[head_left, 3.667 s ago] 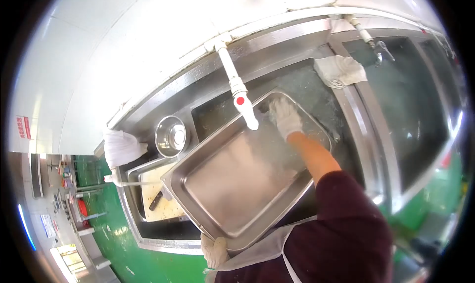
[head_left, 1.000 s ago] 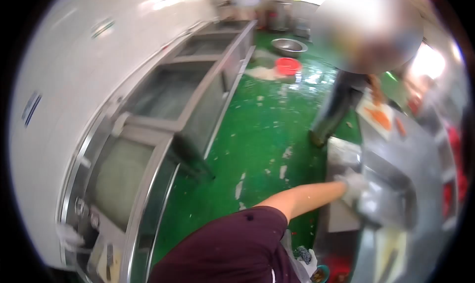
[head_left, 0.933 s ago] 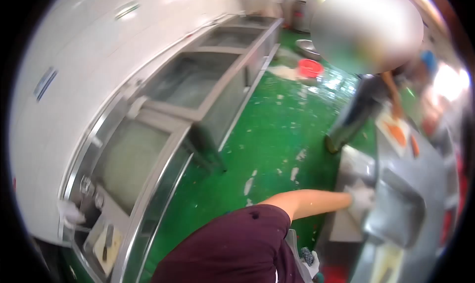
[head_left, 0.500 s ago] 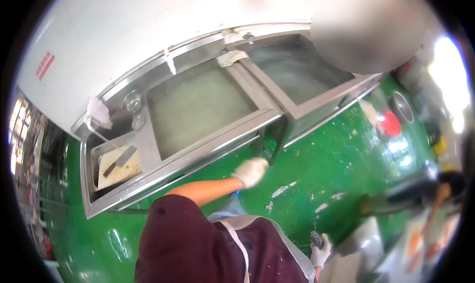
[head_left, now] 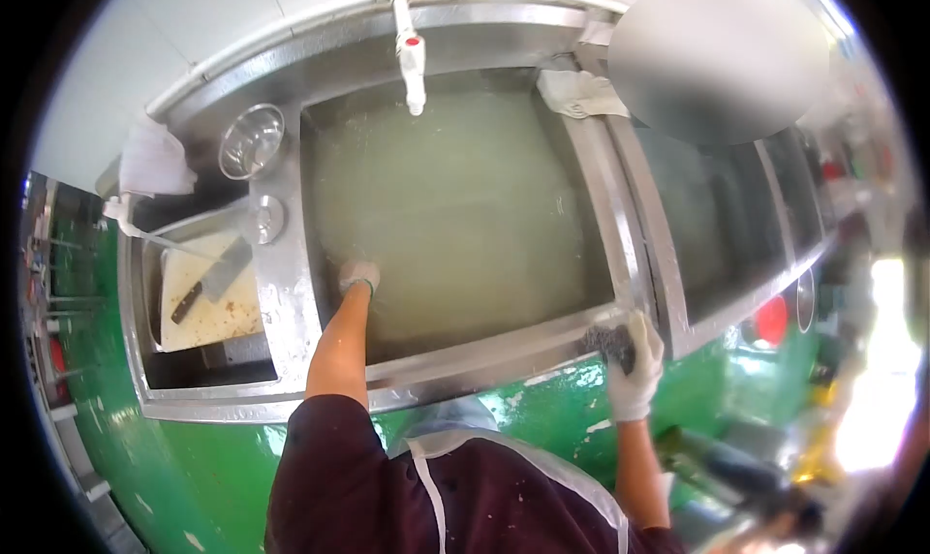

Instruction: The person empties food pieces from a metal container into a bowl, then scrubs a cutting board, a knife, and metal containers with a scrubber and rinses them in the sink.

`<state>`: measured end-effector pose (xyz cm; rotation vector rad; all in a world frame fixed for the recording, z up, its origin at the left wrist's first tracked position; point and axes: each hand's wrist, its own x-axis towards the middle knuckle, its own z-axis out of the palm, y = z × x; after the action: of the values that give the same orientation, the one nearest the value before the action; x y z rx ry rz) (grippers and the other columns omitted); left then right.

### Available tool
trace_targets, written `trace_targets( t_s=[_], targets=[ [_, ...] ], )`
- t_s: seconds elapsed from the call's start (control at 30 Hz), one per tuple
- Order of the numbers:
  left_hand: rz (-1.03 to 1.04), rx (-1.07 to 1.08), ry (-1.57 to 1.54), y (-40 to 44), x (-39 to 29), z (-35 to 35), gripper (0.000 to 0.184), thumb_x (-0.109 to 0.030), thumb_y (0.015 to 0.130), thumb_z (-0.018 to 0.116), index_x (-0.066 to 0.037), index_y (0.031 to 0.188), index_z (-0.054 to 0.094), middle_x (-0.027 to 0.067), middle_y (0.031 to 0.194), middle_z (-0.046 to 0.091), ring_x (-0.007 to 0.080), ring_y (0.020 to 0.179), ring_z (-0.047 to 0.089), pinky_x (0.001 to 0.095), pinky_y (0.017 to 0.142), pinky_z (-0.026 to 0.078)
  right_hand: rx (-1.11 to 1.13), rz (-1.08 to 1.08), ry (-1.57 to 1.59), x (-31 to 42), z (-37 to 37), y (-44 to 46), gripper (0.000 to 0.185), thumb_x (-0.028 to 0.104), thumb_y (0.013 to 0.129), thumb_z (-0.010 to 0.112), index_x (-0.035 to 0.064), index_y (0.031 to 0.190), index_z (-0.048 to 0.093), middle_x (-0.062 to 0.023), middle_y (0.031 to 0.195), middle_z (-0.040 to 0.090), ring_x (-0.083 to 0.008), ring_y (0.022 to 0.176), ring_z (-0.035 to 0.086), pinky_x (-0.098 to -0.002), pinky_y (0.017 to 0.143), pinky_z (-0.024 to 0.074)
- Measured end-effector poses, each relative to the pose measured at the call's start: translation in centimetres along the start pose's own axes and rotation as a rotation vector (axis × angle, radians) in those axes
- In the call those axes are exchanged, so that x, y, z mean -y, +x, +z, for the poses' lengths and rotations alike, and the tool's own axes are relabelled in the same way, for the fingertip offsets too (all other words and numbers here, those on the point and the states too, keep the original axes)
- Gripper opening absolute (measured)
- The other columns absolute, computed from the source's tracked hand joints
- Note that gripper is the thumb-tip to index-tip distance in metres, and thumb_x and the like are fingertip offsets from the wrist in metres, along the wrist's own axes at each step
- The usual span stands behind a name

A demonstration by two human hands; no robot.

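Observation:
My left hand [head_left: 359, 274], in a pale glove, dips into the cloudy water of the large steel sink [head_left: 465, 355] near its front left corner. Its fingers are hidden under the water. My right hand [head_left: 636, 372], in a white glove, is closed around a dark grey steel wool scourer [head_left: 608, 342] over the front right corner of that sink's rim. The water [head_left: 455, 196] fills most of the basin, and anything beneath the surface is too murky to make out.
A white tap [head_left: 413, 65] hangs over the basin's back. At left, a cleaver [head_left: 218, 275] lies on a stained cutting board [head_left: 184, 263]; metal bowls [head_left: 252, 142] stand behind. A cloth [head_left: 581, 94] drapes the divider towards a second water-filled sink [head_left: 712, 215]. Green floor lies in front.
I have come closer to the sink. My left hand has gone from over the floor into the water. My right hand has risen from low at my side to the rim, still holding the scourer.

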<state>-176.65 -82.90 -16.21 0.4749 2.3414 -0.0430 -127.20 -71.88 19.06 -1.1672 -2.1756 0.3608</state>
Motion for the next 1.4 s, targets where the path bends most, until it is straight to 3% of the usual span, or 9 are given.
trace_targets(
  t_s=[0.07,0.23,0.4,0.57,0.67,0.77,0.9,1.17,1.4],
  targets=[
    [0.013,0.219,0.124,6.0,1.7,3.9,0.056,-0.042,0.093,0.056,-0.009,0.138,0.052,0.0158,0.142,0.05,0.0371,0.129,0.05,0.0522,0.103,0.043,0.059,-0.044,0.047,1.2,2.6,4.8,0.07,-0.015,0.064,0.061,0.0064,0.131,0.06,-0.0179,0.129,0.06,-0.0346,0.116,0.06,-0.0411,0.1,0.0488],
    [-0.026,-0.418,0.087,6.1,4.9,11.9,0.04,-0.033,0.093,0.059,-0.004,0.12,0.067,0.0135,0.111,0.071,0.0324,0.101,0.069,0.0501,0.081,0.054,0.292,0.043,0.2,3.4,9.2,11.0,0.067,-0.009,0.068,0.071,0.0067,0.132,0.059,-0.0184,0.131,0.06,-0.0342,0.118,0.06,-0.0394,0.101,0.0482],
    [0.098,-0.212,-0.476,-11.4,0.4,-0.1,0.04,-0.034,0.089,0.06,0.0,0.109,0.063,0.0212,0.102,0.069,0.039,0.097,0.067,0.0463,0.082,0.051,0.77,0.524,0.257,4.7,17.4,10.1,0.077,0.031,0.079,0.078,0.0048,0.142,0.044,-0.0243,0.125,0.061,-0.0374,0.116,0.061,-0.04,0.1,0.0484],
    [0.046,-0.09,-0.422,-24.6,-7.7,-15.0,0.043,-0.039,0.082,0.063,-0.006,0.109,0.055,0.0255,0.101,0.068,0.0474,0.098,0.064,0.0526,0.085,0.049,1.141,0.899,0.76,10.9,24.8,11.2,0.074,0.036,0.086,0.07,-0.0002,0.143,0.039,-0.0263,0.13,0.059,-0.0391,0.123,0.057,-0.0411,0.103,0.0447],
    [0.011,-0.201,-0.393,-26.1,-9.7,-17.1,0.037,-0.033,0.085,0.061,-0.008,0.111,0.053,0.0255,0.101,0.067,0.049,0.096,0.063,0.0561,0.085,0.048,1.087,0.573,0.753,14.0,30.1,7.4,0.067,0.037,0.095,0.06,0.0071,0.15,0.035,-0.0235,0.138,0.054,-0.0331,0.119,0.061,-0.0419,0.102,0.0456],
    [-0.043,-0.286,-0.369,-25.7,-9.7,-17.2,0.03,-0.022,0.087,0.056,-0.007,0.113,0.052,0.0264,0.102,0.066,0.0503,0.096,0.062,0.0575,0.083,0.048,1.458,0.299,0.768,15.5,28.4,6.7,0.055,0.037,0.097,0.052,0.0117,0.145,0.042,-0.0258,0.143,0.048,-0.0449,0.13,0.047,-0.0434,0.11,0.0378],
    [-0.12,-0.257,-0.337,-25.8,-9.3,-17.0,0.03,-0.02,0.085,0.055,-0.008,0.112,0.052,0.027,0.102,0.066,0.0509,0.097,0.061,0.0571,0.084,0.047,1.826,-0.469,0.4,12.1,30.0,7.5,0.057,0.047,0.096,0.048,0.0178,0.145,0.047,-0.0243,0.142,0.048,-0.0413,0.125,0.053,-0.0452,0.108,0.0404],
    [-0.089,-0.169,-0.277,-23.3,-10.3,-18.0,0.026,-0.02,0.085,0.055,-0.006,0.107,0.05,0.0284,0.101,0.065,0.0502,0.096,0.061,0.0567,0.083,0.047,1.749,-0.752,0.303,-2.5,33.6,5.8,0.043,0.036,0.092,0.056,0.017,0.131,0.059,-0.0216,0.117,0.064,-0.0395,0.106,0.062,-0.0488,0.092,0.0504],
    [-0.235,-0.225,-0.2,-28.0,-10.0,-12.6,0.034,-0.022,0.087,0.067,-0.009,0.11,0.046,0.0208,0.099,0.062,0.0466,0.092,0.064,0.0582,0.079,0.051,1.842,-0.959,-0.449,4.4,34.3,15.2,0.037,0.029,0.089,0.058,0.0164,0.124,0.062,-0.0173,0.122,0.063,-0.0351,0.112,0.061,-0.0487,0.091,0.0514]
  ],
)
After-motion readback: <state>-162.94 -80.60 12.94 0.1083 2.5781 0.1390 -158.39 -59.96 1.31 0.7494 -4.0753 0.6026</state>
